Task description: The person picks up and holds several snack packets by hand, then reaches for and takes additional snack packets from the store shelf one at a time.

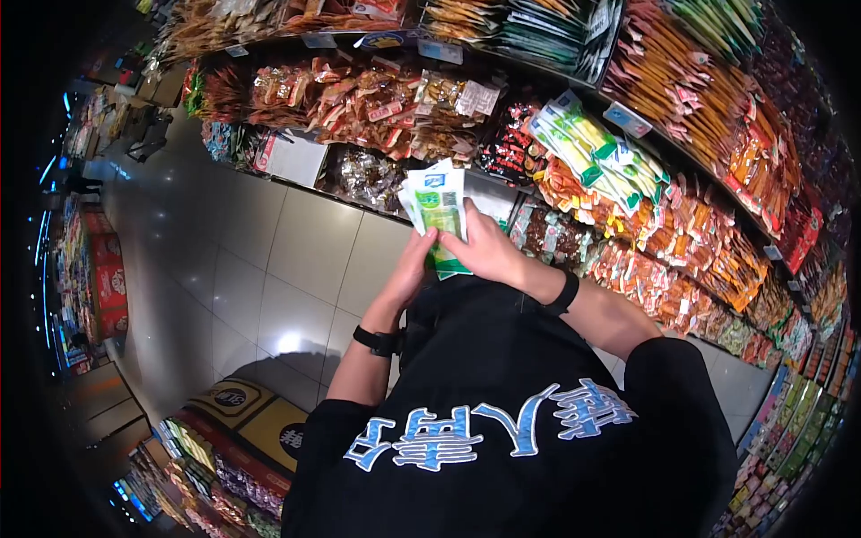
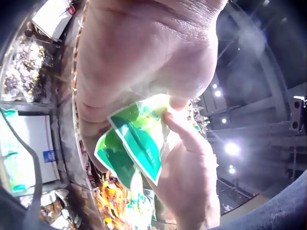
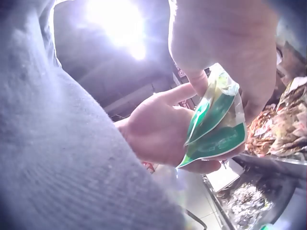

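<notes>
Packets point(image 1: 439, 199), green and white, gripped in both hands, off to the left of the green-and-white pile point(image 1: 596, 157) in the head view. Not squared up: top edges fanned, lower edges splayed apart in both wrist views. Left hand point(image 1: 411, 266) pinching from one side, thumb in front, fingers behind. Right hand point(image 1: 491, 248) pinching from the other side, thumb across the front; exact placing of the hidden fingertips impossible to tell.

Farther left of the pile, shiny clear-wrapped snacks point(image 1: 363, 179). To the right of the pile and lower, orange packs point(image 1: 700, 229). To the lower left of the pile, below the shelf front, tiled floor point(image 1: 309, 233).

Main risk, as judged: slippage. Glossy wrappers, likely slick against each other; with one thumb eased too soon, an inner packet could slide out of the fan and drop to the floor. Squeezing too hard could crease or bend the packets. Also possible: a knock from the right forearm against the slanting pile, enough to send loose packs sliding over the orange ones.
</notes>
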Action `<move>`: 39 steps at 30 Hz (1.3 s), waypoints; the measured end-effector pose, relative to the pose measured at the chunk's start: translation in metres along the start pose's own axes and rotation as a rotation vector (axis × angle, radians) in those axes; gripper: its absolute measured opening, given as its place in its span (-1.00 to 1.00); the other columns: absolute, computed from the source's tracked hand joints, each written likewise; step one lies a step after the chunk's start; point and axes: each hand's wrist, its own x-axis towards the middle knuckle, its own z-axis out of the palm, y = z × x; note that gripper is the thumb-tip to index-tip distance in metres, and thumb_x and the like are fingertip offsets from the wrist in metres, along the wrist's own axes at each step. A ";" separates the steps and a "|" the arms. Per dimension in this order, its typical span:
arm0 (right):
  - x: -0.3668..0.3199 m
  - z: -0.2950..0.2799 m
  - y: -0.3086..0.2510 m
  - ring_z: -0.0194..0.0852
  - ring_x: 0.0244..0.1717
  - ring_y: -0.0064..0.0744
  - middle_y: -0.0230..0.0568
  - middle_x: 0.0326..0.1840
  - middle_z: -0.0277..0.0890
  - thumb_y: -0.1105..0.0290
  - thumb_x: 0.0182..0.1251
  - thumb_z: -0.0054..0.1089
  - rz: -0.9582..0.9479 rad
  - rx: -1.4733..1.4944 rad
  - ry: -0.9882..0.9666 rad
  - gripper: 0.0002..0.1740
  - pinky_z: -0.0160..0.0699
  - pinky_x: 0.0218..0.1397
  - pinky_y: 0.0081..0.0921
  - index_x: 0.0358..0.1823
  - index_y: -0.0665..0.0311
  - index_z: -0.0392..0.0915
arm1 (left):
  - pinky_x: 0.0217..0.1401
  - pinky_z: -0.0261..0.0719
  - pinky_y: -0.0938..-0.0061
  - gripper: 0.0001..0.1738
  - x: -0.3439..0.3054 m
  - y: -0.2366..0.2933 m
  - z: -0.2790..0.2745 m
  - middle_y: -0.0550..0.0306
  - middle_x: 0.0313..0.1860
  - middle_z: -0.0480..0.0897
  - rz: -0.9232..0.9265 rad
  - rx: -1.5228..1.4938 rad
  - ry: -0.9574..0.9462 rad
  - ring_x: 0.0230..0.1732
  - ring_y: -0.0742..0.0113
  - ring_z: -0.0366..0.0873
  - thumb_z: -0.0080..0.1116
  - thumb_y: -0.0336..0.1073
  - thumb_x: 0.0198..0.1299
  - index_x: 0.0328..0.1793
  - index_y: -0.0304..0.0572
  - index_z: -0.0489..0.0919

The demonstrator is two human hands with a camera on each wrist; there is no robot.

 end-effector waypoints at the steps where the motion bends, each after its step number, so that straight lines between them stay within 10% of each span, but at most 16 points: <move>1: 0.001 0.009 0.001 0.59 0.00 0.22 0.30 -0.07 0.57 0.28 0.29 0.22 0.013 -0.004 -0.022 -0.41 0.56 0.04 -0.15 0.21 0.50 0.26 | 0.44 0.26 0.23 -0.36 -0.004 -0.006 -0.012 0.06 0.42 0.33 -0.011 0.031 -0.005 0.40 0.22 0.30 -0.11 -0.05 0.50 0.58 -0.11 0.07; 7: 0.010 0.062 -0.007 0.48 0.02 0.24 0.24 -0.03 0.41 0.32 0.22 0.21 -0.092 -0.320 -0.018 -0.49 0.49 0.03 -0.04 0.12 0.41 0.26 | 0.48 0.23 0.35 -0.19 -0.032 -0.011 -0.041 -0.08 0.46 0.25 0.022 0.039 0.115 0.46 0.21 0.24 0.16 -0.18 0.37 0.59 -0.25 -0.01; 18: 0.029 0.123 -0.029 0.42 0.25 -0.02 0.03 0.28 0.31 0.29 0.23 0.37 -0.162 -0.052 -0.124 -0.45 0.48 0.27 -0.28 0.18 0.41 0.44 | 0.27 0.49 0.32 -0.52 -0.038 0.003 -0.142 0.03 0.16 0.58 -0.154 -0.447 0.101 0.18 0.21 0.55 0.01 -0.13 0.37 0.31 -0.24 0.40; 24: 0.035 0.143 -0.018 0.52 0.16 -0.30 -0.04 0.29 0.37 0.38 0.20 0.42 0.197 0.104 -0.072 -0.25 0.60 0.12 -0.43 0.36 0.38 0.22 | 0.19 0.61 0.25 -0.50 -0.036 0.031 -0.161 -0.04 0.16 0.58 -0.158 -0.384 0.019 0.11 0.15 0.61 0.17 -0.39 0.29 0.34 -0.33 0.37; 28: 0.043 0.154 -0.003 0.57 0.06 -0.52 -0.22 0.11 0.56 0.48 0.26 0.36 0.413 0.527 -0.227 -0.47 0.57 0.11 -0.55 0.22 0.39 0.37 | 0.14 0.64 0.30 -0.50 -0.037 0.042 -0.169 0.00 0.15 0.59 -0.151 -0.243 -0.007 0.10 0.21 0.61 0.24 -0.45 0.25 0.30 -0.30 0.40; 39: 0.034 0.139 -0.001 0.54 -0.06 -0.63 -0.34 -0.04 0.61 0.37 0.31 0.32 0.426 0.620 -0.086 -0.62 0.51 0.03 -0.58 0.10 0.35 0.52 | 0.17 0.61 0.35 -0.50 -0.020 0.047 -0.168 0.00 0.17 0.58 -0.217 -0.131 -0.085 0.15 0.23 0.59 0.25 -0.49 0.24 0.31 -0.32 0.40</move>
